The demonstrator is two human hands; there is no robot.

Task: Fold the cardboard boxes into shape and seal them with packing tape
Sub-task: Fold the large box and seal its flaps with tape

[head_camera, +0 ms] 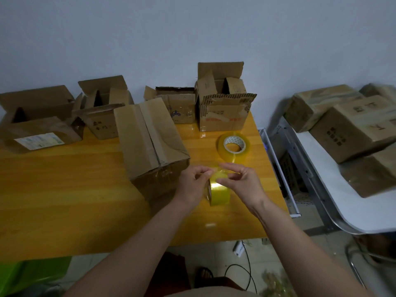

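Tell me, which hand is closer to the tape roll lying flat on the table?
The right hand. It hovers just in front of the flat tape roll, picking at the roll being held. The left hand grips that held roll, farther left, beside the closed box.

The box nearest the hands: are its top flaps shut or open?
Shut. The box has both top flaps folded flat, meeting along a centre seam with a tape strip beside it. Whether the seam itself is taped, cannot tell.
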